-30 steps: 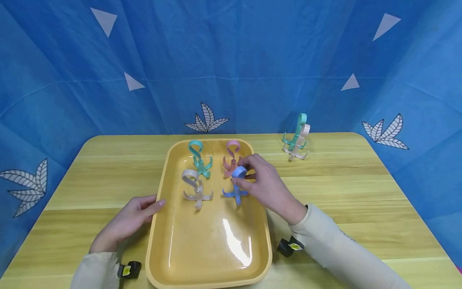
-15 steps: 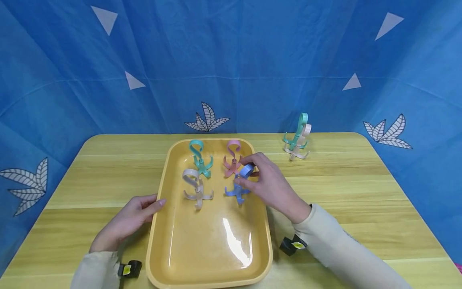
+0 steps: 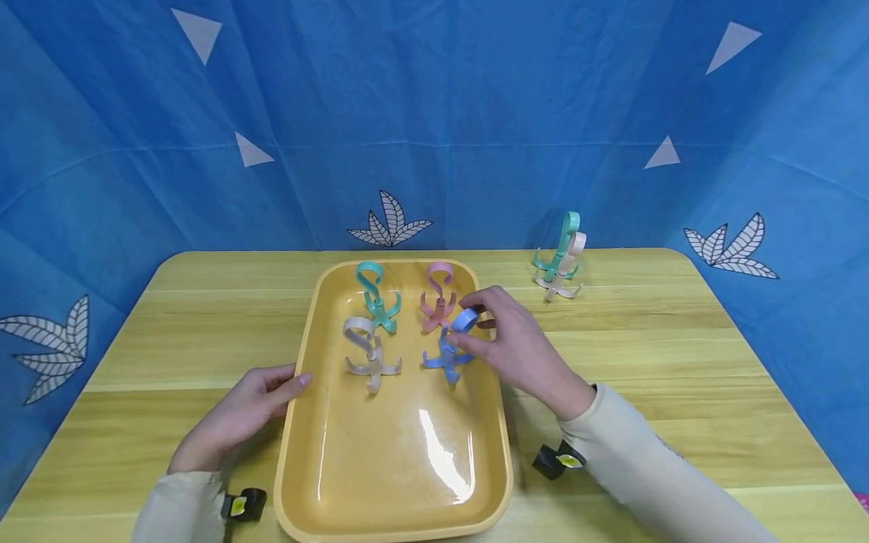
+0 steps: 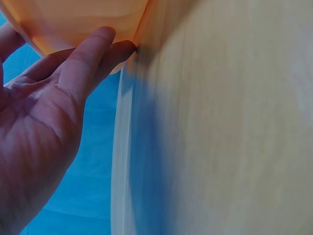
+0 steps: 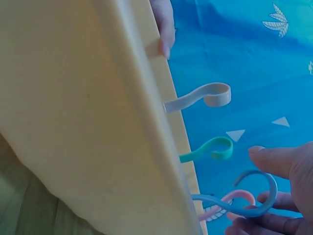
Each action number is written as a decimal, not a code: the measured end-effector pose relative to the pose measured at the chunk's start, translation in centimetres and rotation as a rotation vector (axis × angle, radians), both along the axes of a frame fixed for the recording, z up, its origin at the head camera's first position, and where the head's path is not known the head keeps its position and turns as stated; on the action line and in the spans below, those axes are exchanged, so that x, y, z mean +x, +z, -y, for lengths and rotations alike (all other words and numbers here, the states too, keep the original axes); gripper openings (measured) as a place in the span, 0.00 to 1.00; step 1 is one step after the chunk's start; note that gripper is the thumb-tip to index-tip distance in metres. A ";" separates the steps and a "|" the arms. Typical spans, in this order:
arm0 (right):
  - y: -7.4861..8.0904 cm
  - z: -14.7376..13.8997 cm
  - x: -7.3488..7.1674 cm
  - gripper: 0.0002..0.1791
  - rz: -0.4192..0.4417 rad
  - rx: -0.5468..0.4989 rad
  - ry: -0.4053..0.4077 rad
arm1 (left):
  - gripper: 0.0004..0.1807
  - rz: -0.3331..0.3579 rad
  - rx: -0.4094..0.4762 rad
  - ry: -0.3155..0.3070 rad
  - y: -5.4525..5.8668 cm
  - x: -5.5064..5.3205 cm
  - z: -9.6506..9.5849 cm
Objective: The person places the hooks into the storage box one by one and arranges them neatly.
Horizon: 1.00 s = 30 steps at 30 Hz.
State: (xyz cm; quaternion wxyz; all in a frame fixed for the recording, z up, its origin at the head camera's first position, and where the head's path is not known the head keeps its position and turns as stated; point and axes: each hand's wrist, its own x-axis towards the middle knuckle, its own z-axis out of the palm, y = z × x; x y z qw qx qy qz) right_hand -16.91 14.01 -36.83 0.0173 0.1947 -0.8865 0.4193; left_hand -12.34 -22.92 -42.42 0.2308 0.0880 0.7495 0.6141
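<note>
My left hand point(image 3: 239, 415) pinches the rim of the glossy yellow plastic tray point(image 3: 370, 467). Inside stands the blue plastic four-pronged hook point(image 3: 449, 354), my right hand point(image 3: 521, 353) loose around its loop, apparently released; a snagged finger could tip it over.

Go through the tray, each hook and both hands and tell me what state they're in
Yellow tray: on wooden table, four hooks inside.
Blue hook: upright in tray.
Pink hook: upright in tray.
Green tray hook: upright.
Off-white tray hook: upright.
Green table hook: upright, partly hidden.
Off-white table hook: upright.
Left hand: holding the tray's left rim.
Right hand: at the blue hook's curl, unclear if pinching it.
</note>
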 end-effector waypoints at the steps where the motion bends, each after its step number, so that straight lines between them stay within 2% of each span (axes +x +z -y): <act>1: 0.0 -0.1 0.0 0.20 0.000 -0.005 0.002 | 0.29 -0.001 0.001 0.000 0.0 0.0 0.0; 6: -0.1 -0.6 -0.1 0.20 0.004 -0.046 0.005 | 0.29 -0.001 -0.002 0.001 0.1 0.1 0.0; 14: 0.4 -1.7 -0.2 0.19 -0.022 -0.034 -0.004 | 0.30 0.016 -0.005 0.007 0.2 0.1 0.0; 20: 1.3 -3.4 -0.8 0.17 -0.018 -0.030 -0.054 | 0.29 0.011 -0.001 -0.006 0.1 0.1 -0.2; 30: 2.4 -6.4 -2.3 0.20 -0.006 -0.069 -0.156 | 0.29 0.000 -0.008 -0.006 0.4 0.1 -0.1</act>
